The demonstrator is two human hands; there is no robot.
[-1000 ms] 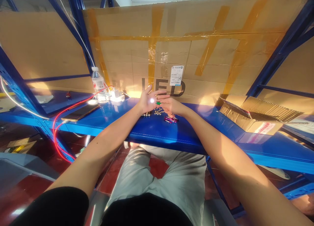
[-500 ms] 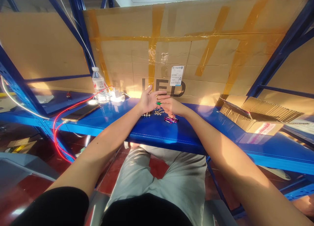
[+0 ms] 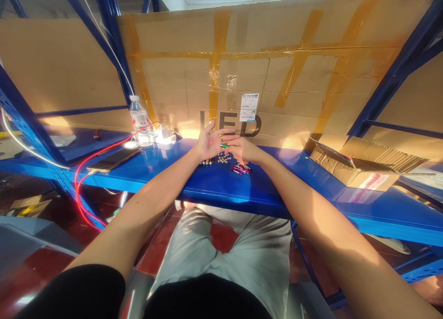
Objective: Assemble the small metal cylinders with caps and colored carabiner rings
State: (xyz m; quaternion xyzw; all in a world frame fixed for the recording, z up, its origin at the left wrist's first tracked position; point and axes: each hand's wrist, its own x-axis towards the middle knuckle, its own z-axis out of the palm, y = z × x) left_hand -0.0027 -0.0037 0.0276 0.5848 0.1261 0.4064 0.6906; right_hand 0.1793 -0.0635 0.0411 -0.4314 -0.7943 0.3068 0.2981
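My right hand point(image 3: 245, 149) pinches a small green laser pointer point(image 3: 224, 146) aimed leftward. My left hand point(image 3: 209, 144) is held palm up and open, and a small red light spot point(image 3: 212, 142) shows on its palm. Its outstretched fingers come close to the right fingertips; whether they touch I cannot tell. Below the hands, on the blue shelf point(image 3: 221, 185), lie several short silvery tubes point(image 3: 206, 162), a group of small shiny metal parts point(image 3: 224, 159) and a pile of pink-purple metallic pieces point(image 3: 241, 169).
An open cardboard box point(image 3: 370, 164) stands on the right. To the left are a water bottle point(image 3: 139, 120), a white charger block point(image 3: 164, 135), a phone point(image 3: 114, 159) and a red cable point(image 3: 79, 185). A large cardboard sheet point(image 3: 173, 88) closes off the back.
A red light spot has appeared on my left palm. Both hands and the laser pointer have stayed almost where they were.
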